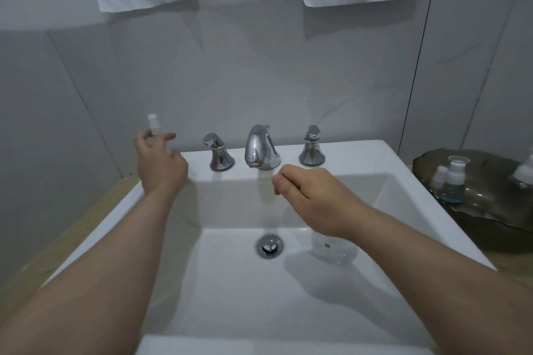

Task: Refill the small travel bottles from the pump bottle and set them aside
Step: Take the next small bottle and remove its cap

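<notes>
Left hand (161,166): pinching small travel bottle (153,124) beyond back-left corner of sink (375,153) (blurred). Right hand (313,196): clenched over basin, nothing seen inside. Clear bottle (336,251) in basin; 3 capped bottles (456,181) on dark tray (490,210).

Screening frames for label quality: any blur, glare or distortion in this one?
Head view: dim, cool light; left hand and its small bottle are motion-blurred; glare on the chrome faucet; wide-angle bending of wall seams; bottles on the tray at the right edge are soft; arm shadows fall in the sink.
</notes>
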A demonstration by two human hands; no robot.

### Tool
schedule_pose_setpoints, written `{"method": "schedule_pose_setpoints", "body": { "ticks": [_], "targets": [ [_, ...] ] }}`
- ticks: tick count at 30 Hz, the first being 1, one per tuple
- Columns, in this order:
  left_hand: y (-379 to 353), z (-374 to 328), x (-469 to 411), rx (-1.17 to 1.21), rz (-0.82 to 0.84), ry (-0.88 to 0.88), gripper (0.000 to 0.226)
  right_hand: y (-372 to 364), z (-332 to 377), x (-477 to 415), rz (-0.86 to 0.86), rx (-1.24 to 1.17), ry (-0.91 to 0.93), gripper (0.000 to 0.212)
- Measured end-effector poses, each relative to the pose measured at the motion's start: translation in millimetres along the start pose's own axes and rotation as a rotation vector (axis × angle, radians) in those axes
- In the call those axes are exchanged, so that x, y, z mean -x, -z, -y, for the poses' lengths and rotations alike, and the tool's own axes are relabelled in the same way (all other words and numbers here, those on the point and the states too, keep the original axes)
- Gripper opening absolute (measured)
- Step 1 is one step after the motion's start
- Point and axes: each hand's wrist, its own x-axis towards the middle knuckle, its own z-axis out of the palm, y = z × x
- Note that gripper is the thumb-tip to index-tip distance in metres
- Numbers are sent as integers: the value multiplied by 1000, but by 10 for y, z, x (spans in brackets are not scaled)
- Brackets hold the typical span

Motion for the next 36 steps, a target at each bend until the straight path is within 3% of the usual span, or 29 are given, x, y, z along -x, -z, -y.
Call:
{"method": "schedule_pose_setpoints", "body": {
  "ticks": [3,5,9,11,14,17,22,29,36],
  "targets": [
    [330,-416,-102,141,-215,-126,37,52,-59,-42,-160,22,-13,40],
    [515,-739,-65,247,-228,-263,40,80,-118,-64,-295,5,-35,43],
    [634,-1326,460,440,28,-550,48,181,-174,-111,-535,-246,-184,48],
    [596,-1469,738,407,144,-714,44,247,-189,-133,-591,-483,-297,54],
    [507,-1512,935,327,282,-876,37,338,-190,-133,-576,-905,-438,67],
    [438,-1501,1000,304,319,-974,32,404,-183,-110,-462,-1092,-501,73],
    [367,-1468,1033,270,354,-1003,33,357,-99,-78,-248,-960,-500,60],
    [301,-1437,987,338,352,-891,38,345,-64,-75,-214,-1128,-486,37],
    [324,-1468,972,350,360,-861,28,327,-71,-78,-199,-1206,-470,33]
  ]
}}
